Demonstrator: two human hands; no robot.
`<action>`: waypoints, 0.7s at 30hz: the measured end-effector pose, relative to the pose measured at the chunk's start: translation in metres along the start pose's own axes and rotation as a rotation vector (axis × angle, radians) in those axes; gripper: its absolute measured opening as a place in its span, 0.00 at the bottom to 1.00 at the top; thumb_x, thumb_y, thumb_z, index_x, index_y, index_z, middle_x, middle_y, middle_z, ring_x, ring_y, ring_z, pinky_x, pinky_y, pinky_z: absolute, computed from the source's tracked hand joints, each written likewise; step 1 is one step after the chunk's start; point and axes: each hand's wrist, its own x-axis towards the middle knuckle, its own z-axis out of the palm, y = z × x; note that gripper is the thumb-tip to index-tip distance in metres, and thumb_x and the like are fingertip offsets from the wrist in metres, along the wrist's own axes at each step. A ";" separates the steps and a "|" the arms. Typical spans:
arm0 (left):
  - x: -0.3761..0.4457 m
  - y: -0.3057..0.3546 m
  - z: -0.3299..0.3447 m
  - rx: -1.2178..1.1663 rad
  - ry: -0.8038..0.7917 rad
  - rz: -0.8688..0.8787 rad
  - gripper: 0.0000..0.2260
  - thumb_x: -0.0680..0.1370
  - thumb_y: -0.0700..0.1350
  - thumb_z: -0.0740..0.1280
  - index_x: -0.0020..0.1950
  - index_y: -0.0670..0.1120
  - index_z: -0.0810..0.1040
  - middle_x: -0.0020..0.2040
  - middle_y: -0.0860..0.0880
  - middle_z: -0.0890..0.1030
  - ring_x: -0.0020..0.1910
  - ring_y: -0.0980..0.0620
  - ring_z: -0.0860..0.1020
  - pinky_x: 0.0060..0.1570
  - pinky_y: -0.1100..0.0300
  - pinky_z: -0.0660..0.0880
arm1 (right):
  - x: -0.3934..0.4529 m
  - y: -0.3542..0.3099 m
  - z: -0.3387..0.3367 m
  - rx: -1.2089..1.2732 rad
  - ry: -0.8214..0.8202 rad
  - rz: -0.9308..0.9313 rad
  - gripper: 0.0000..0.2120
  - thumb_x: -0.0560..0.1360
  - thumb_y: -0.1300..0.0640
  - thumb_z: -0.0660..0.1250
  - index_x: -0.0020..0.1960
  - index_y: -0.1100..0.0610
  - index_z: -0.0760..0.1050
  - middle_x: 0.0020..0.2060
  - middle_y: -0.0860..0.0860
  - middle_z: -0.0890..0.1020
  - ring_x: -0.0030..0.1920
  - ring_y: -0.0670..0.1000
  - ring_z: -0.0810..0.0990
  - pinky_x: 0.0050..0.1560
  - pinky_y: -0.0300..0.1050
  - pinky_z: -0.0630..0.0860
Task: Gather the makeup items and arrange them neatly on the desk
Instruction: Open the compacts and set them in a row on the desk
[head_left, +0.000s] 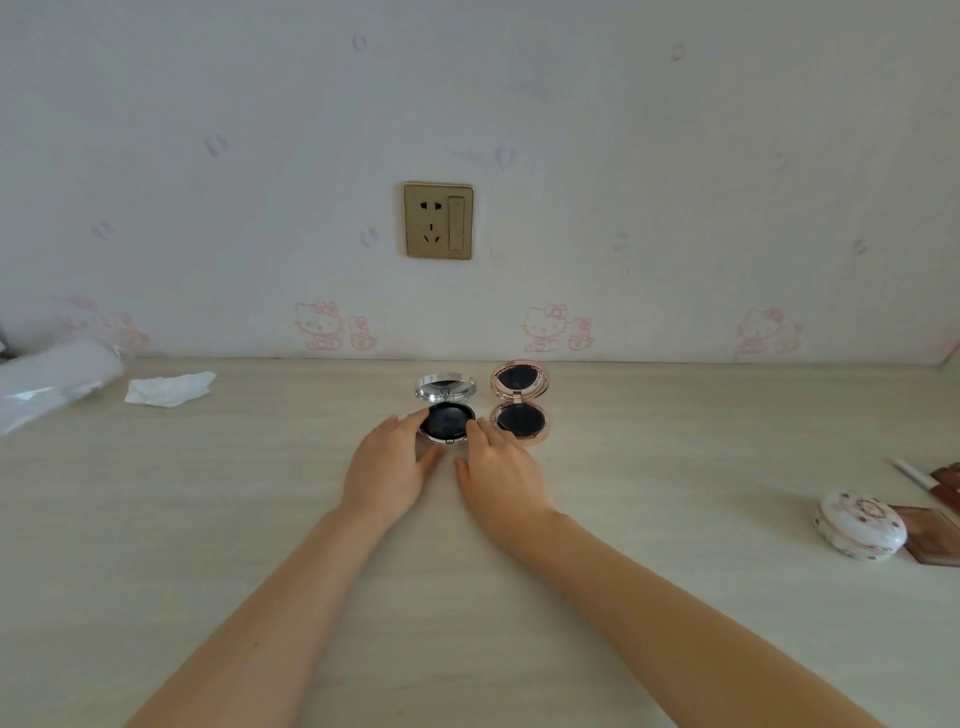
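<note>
At the centre of the frame, close to the wall, the silver compact (445, 410) stood open on the desk (208, 519), its mirrored lid tilted up behind a dark base. The left hand (387, 473) had its fingers curled against the base's left edge with the thumb at the near rim, and the right hand (501, 475) touched the right edge with its fingertips; together they cradled the base loosely rather than clamping it. Just to the right, nearly touching, stood the rose-gold compact (519, 408), open in the same way. The chief risk seemed to be this tight spacing: a sideways nudge from the right hand's knuckles could shove the rose-gold compact out of line or knock its upright lid shut. Pressing on the silver base's near rim might also tip it and let the lid fall back. At the right edge of the frame the white floral compact (860, 525), a brown palette (932, 535) beneath it and a slim white stick (911, 472) lay well apart, not yet gathered; a hasty reach there could sweep one off the desk. A crumpled tissue (169, 388) and a plastic-wrapped bundle (49, 382) lay at the left of the frame.
</note>
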 end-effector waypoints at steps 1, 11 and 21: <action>0.001 0.000 0.001 0.007 0.001 0.002 0.16 0.77 0.50 0.66 0.65 0.53 0.74 0.47 0.48 0.78 0.50 0.47 0.76 0.51 0.51 0.73 | 0.001 0.000 0.000 -0.024 -0.010 -0.014 0.22 0.80 0.55 0.57 0.72 0.63 0.61 0.67 0.56 0.70 0.67 0.56 0.67 0.66 0.46 0.62; 0.009 0.002 0.005 0.072 0.020 0.003 0.18 0.77 0.49 0.66 0.67 0.50 0.73 0.50 0.46 0.79 0.53 0.46 0.76 0.53 0.52 0.72 | 0.009 -0.007 -0.004 -0.219 -0.116 -0.047 0.19 0.78 0.58 0.56 0.66 0.65 0.67 0.61 0.58 0.72 0.62 0.59 0.67 0.62 0.47 0.64; -0.004 0.008 0.000 0.042 0.041 -0.016 0.24 0.77 0.47 0.67 0.72 0.47 0.67 0.68 0.47 0.73 0.67 0.47 0.69 0.63 0.55 0.68 | -0.008 -0.001 -0.020 -0.163 -0.088 -0.049 0.20 0.78 0.58 0.58 0.69 0.62 0.63 0.63 0.55 0.73 0.62 0.57 0.67 0.61 0.47 0.66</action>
